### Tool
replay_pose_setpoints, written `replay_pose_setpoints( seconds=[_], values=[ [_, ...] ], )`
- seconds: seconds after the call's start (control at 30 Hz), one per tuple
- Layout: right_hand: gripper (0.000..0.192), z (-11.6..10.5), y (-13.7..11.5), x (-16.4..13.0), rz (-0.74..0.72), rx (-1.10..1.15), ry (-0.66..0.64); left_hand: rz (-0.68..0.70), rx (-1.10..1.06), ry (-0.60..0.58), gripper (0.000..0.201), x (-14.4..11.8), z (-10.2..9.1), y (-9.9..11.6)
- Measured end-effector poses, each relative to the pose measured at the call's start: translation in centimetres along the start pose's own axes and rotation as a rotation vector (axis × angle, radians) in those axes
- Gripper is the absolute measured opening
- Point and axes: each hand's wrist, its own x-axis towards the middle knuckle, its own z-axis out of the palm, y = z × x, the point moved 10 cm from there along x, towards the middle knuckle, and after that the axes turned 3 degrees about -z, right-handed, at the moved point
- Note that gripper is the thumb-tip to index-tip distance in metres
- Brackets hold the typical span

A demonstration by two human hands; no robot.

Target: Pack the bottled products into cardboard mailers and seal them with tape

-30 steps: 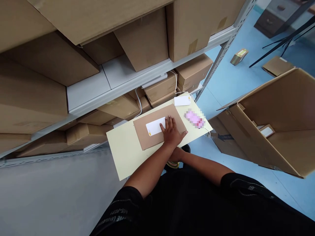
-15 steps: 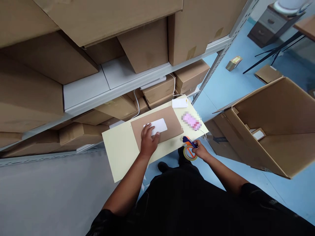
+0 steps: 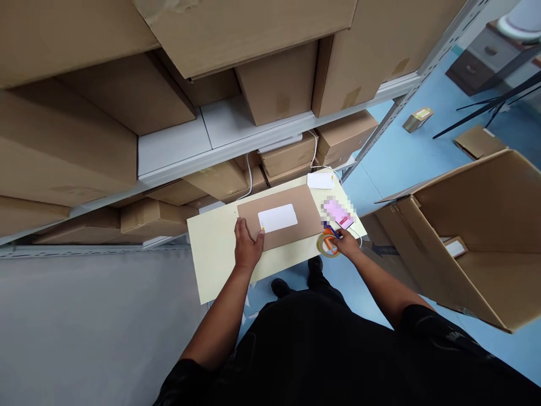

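Left hand point(image 3: 247, 250) is lying flat, fingers spread, pressing down on the near-left corner of the flat brown parcel point(image 3: 281, 217). Parcel is sitting on the pale yellow surface point(image 3: 211, 256), w/ a white label point(image 3: 278, 217) stuck mid-top, just beyond the left hand's fingertips. Right hand point(image 3: 344, 243) is curled around a tape dispenser point(image 3: 328, 244): orange frame, roll of clear/yellowish tape. It's gripping it at the near-right edge of the surface, just right of the parcel's near-right corner; can't tell whether it's touching the board.

Step in hand, as I read it: sealing or taping the parcel. Left is steadying it while right is bringing the tape in. No tape seems to be laid on the cardboard yet.

Next move prob. calls for: getting the tape's free end onto the parcel, beside the right hand, then drawing it across toward the left hand w/o covering the label. Left needs to be holding firm so the thin parcel isn't sliding on the smooth board.

Beyond the right hand: a blurred pink item point(image 3: 338, 212) and a small white pad point(image 3: 320, 180) w/ a cable. Further right, a big open carton point(image 3: 473, 237) on the blue floor. Beyond both hands, shelving point(image 3: 236, 146) packed w/ brown boxes.
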Motion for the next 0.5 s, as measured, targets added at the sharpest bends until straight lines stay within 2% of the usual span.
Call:
replay_pose_setpoints(
  seconds=[0.1, 0.23, 0.3, 0.4, 0.5],
  values=[
    [0.032, 0.5, -1.6, 0.6, -0.072, -0.117, 0.011, -0.018, -0.008, -0.012, 0.08, -0.1, 0.0, 0.0],
    [0.023, 1.6, -2.5, 0.8, -0.097, -0.278, -0.041, -0.056, -0.026, -0.024, 0.083, 0.0, 0.1, -0.3],
    [0.028, 1.4, -2.8, 0.6, -0.112, -0.313, -0.041, -0.095, -0.038, -0.029, 0.086, 0.0, 0.3, -0.8],
    [0.044, 0.0, -3.7, -0.1, -0.161, -0.285, 0.028, -0.164, -0.089, -0.041, 0.092, -0.1, 0.5, -1.9],
    [0.05, -1.4, -5.1, -0.9, -0.219, -0.092, 0.092, -0.252, -0.22, -0.084, 0.089, -0.6, 0.9, -3.7]
  ],
)
